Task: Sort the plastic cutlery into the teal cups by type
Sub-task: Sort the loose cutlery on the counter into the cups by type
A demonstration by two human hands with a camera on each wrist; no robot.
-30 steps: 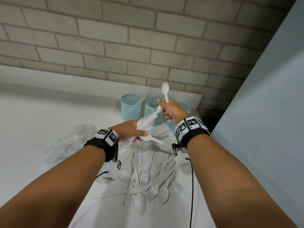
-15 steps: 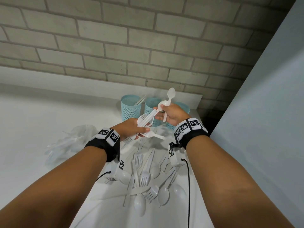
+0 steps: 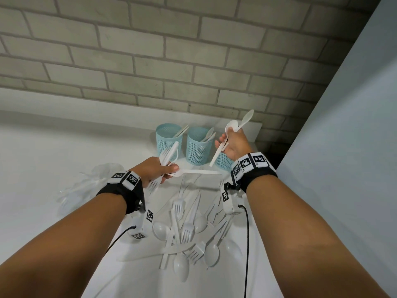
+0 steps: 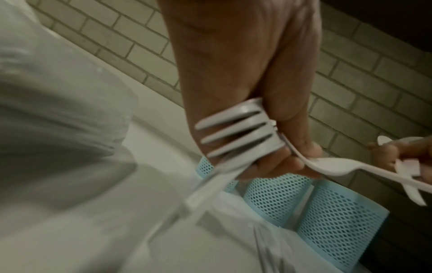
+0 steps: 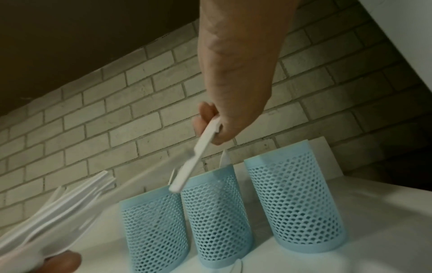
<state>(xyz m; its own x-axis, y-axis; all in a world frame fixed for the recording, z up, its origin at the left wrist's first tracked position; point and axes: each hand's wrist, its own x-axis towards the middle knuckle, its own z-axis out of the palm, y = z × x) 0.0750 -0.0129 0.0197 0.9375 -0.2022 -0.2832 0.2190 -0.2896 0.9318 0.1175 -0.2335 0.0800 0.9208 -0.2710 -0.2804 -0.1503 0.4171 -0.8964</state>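
Note:
Three teal mesh cups stand in a row by the brick wall. The left cup holds flat white pieces and the middle one holds spoons. My left hand grips a bundle of white forks, with one handle sticking out to the right. My right hand grips two white spoons, bowls up, in front of the right cup. In the right wrist view the spoon handles hang above the middle cup's rim. In the left wrist view fork tines jut from my fist.
A loose pile of white forks, spoons and knives lies on the white counter between my forearms. A crumpled clear plastic bag sits to the left. A pale panel closes off the right side, close to the cups.
My right hand has drawn a second spoon out of the left hand's bundle and moved right and up, away from it. The left hand keeps the forks, slightly lower.

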